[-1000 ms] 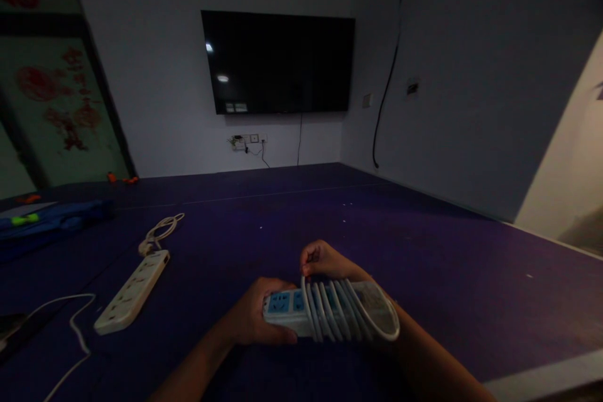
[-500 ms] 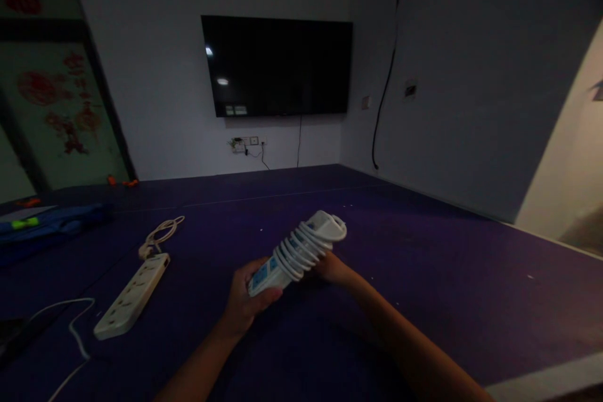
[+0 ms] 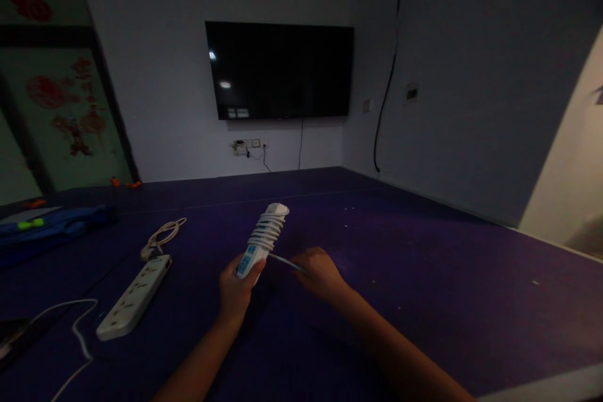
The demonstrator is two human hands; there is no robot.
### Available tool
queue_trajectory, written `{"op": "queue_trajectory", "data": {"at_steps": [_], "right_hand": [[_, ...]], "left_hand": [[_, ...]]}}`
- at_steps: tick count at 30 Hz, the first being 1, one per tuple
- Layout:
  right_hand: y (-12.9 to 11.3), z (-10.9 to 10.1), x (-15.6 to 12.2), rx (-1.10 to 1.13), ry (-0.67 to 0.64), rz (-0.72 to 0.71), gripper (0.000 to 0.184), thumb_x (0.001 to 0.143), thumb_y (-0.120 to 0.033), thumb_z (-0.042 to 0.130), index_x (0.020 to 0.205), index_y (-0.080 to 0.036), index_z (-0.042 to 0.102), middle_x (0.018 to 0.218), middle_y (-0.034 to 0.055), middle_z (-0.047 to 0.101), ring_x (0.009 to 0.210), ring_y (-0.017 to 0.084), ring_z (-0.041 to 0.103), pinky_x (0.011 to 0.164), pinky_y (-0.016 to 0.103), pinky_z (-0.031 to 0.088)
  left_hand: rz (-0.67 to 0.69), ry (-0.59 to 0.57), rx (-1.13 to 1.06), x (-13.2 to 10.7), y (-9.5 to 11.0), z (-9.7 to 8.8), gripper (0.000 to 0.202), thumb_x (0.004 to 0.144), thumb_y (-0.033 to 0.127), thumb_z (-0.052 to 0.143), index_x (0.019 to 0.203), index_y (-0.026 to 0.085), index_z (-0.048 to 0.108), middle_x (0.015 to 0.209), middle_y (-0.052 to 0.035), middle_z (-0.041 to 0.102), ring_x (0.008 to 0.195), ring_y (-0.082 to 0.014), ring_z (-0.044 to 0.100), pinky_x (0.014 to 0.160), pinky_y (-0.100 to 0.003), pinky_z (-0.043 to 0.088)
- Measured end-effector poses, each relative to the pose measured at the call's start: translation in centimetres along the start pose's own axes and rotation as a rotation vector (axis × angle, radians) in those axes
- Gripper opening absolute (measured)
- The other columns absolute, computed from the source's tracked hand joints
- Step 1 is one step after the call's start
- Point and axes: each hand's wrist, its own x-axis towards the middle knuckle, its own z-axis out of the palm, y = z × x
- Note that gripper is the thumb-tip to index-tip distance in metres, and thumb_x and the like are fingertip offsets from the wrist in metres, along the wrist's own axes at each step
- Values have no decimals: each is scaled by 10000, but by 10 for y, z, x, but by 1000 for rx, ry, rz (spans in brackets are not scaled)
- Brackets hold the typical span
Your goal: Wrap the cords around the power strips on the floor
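Left grip (image 3: pixel 235 291): clasping power strip (image 3: pixel 253 254) by near end
Right grip (image 3: pixel 319 272): pinching cord (image 3: pixel 285 261)
Coils (image 3: pixel 266 231): could loosen, slide off if let slack

Red characters (image 3: pixel 81 65) on door (image 3: pixel 106 154), unreadable

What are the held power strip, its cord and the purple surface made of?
Power strip in the left hand: likely hard plastic, white with blue socket faces; straight, rigid-looking body.
Cord: probably flexible plastic sheathing, whitish; bends into smooth coils around the strip.
Purple surface: unclear, perhaps a smooth sheet covering; even colour, but too dim to read texture.
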Motion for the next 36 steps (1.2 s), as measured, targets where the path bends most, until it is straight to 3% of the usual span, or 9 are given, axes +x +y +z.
{"op": "queue_trajectory", "data": {"at_steps": [4, 7, 10, 14, 21, 27, 31, 36], "right_hand": [[-10, -4, -2, -48, 63, -90, 225, 846, -208, 480, 1009, -206, 635, 865, 67, 656, 822, 190, 581, 727, 289, 380], [-17, -2, -4, -94, 116, -236, 202, 849, -159, 462, 969, -183, 622, 829, 64, 641, 784, 186, 556, 679, 291, 383], [-19, 1, -6, -129, 222, -376, 166, 844, -129, 463, 910, -175, 609, 780, 52, 630, 741, 183, 535, 630, 291, 386], [-13, -1, -8, -136, 401, -451, 160, 862, -132, 447, 857, -170, 602, 758, 51, 632, 711, 176, 533, 580, 280, 401], [-8, -4, -8, -111, 623, -577, 226, 895, -105, 399, 999, -153, 594, 968, 88, 652, 866, 168, 584, 681, 274, 491], [-5, -1, -8, -107, 579, -592, 287, 894, -93, 384, 1091, -176, 577, 1077, 102, 635, 1029, 188, 565, 790, 317, 512], [-4, 1, -10, -58, 521, -587, 322, 871, -87, 408, 1148, -164, 554, 1127, 120, 616, 1051, 202, 559, 828, 337, 505], [-9, 3, -12, 21, 520, -561, 438, 859, -63, 419, 1273, -195, 469, 1173, 117, 596, 1076, 190, 554, 842, 315, 493]], "left_hand": [[-16, 69, 89, 7, -9, -3, 525, 570, 558, 692, 847, 114, 661, 730, -55, 683, 662, -201, 627, 583, -277, 475], [7, 56, 205, 9, -13, -6, 528, 591, 591, 658, 828, 118, 660, 700, -50, 681, 622, -202, 624, 565, -283, 471], [81, -5, 322, 7, -14, -7, 485, 633, 578, 628, 853, 146, 652, 684, -30, 683, 601, -190, 626, 562, -271, 471], [227, -66, 462, 3, -15, -5, 395, 684, 518, 603, 906, 194, 643, 730, -18, 698, 628, -175, 639, 553, -239, 465], [371, -97, 724, 3, -15, -6, 382, 747, 489, 570, 1010, 213, 598, 870, -44, 705, 772, -195, 665, 628, -257, 484], [560, -102, 832, 5, -28, -9, 450, 752, 485, 563, 1101, 202, 533, 1010, -79, 681, 890, -221, 655, 739, -301, 509], [719, -121, 824, 3, -32, -8, 455, 761, 465, 557, 1124, 194, 507, 997, -85, 677, 864, -221, 658, 737, -312, 523], [807, -168, 810, 0, -28, -6, 421, 774, 412, 564, 1126, 193, 490, 980, -80, 675, 848, -209, 659, 720, -306, 530]]}}
